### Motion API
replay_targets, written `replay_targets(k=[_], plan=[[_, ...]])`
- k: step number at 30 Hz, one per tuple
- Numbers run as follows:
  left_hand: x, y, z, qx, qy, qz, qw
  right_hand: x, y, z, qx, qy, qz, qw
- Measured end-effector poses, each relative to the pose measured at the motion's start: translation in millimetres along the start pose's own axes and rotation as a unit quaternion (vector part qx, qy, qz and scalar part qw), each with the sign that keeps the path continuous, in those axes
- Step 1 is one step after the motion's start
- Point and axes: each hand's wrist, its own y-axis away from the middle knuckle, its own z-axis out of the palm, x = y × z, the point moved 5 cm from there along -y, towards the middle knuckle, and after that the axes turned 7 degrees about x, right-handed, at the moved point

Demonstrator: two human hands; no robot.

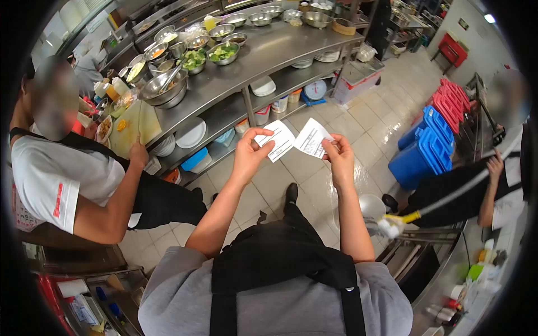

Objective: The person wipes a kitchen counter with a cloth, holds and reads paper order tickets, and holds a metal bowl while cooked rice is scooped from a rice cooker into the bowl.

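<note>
Out in front of my body, my left hand [253,152] pinches a white printed paper slip [278,140] between thumb and fingers. My right hand [339,156] grips a second white slip [311,138] the same way, by its lower right corner. Dark lines and small text show on both slips, too small to read. Their inner edges meet or nearly meet at the middle; I cannot tell whether they are joined. Beneath the hands lies the tiled floor [297,162].
A steel counter [235,84] with several food bowls runs ahead. At left, a person [84,168] stands by a cutting board [137,127]. Another person [465,190] at right holds a yellow-ended pole [448,200]. Blue bins [421,150] and red bins [449,99] line the right side.
</note>
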Motion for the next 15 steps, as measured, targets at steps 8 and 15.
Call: replay_targets(k=[8, 15], plan=[[38.0, -141.9, -65.9, 0.174, 0.077, 0.103, 0.976, 63.1, -122.1, 39.1, -0.043, 0.029, 0.083, 0.995], [96.7, -239.2, -156.1, 0.428, 0.034, 0.234, 0.872, 75.0, -254.1, 95.6, -0.132, 0.035, 0.071, 0.988]])
